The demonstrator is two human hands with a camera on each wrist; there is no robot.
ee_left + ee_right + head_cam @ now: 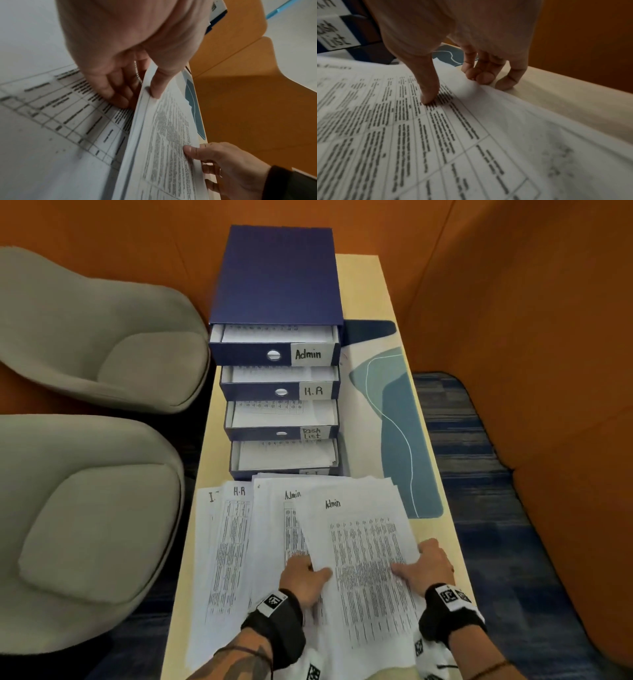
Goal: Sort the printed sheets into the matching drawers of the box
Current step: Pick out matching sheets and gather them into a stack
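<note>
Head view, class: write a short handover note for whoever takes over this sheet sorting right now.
Left hand: pinches the left edge of the top Admin stack, thumb on top.
Right hand: grips its right edge the same way.
Loose sheets marked H.R and another Admin sheet lie fanned on the table.
All four visible drawers of the blue box stand open and hold paper.
Left to do: the held stack goes in the Admin drawer, then the rest by label.
</note>
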